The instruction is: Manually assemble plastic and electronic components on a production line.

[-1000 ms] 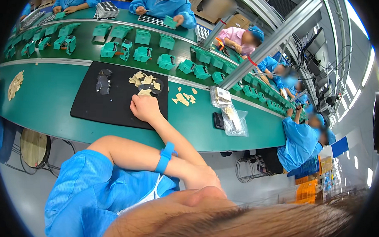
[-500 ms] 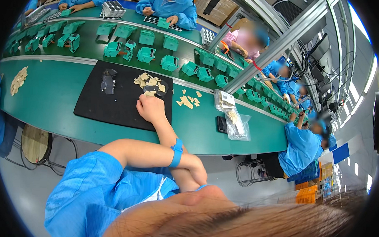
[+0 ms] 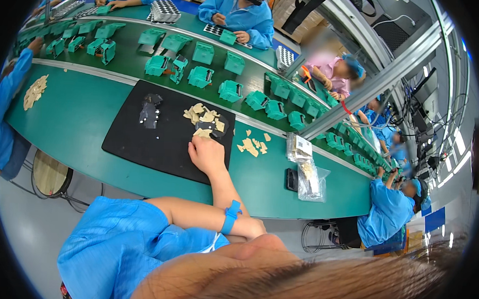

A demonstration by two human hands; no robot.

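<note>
My right hand (image 3: 207, 154) rests on the black mat (image 3: 160, 160) with its fingers curled in. Its underside is hidden, so what it may hold does not show. Just beyond the knuckles lies a pile of beige flat pieces (image 3: 204, 114), with dark grey parts among them. Two dark grey parts (image 3: 149, 114) lie farther left on the mat. My left forearm, with a blue wrist strap (image 3: 230, 216), crosses my body. My left hand (image 3: 253, 229) is tucked against my right arm near the table's front edge, its fingers hidden.
Loose beige pieces (image 3: 253, 144) lie right of the mat, and another heap (image 3: 36, 92) at far left. Clear plastic bags (image 3: 311, 181) sit beside a black phone-like object (image 3: 291, 180). Green housings (image 3: 231, 90) line the belt beyond. A metal post (image 3: 368, 83) slants across the right.
My view has shifted, so the table sits lower and farther right. At far left, a co-worker's arm now reaches to the belt. My right hand stays beside the beige pile.
</note>
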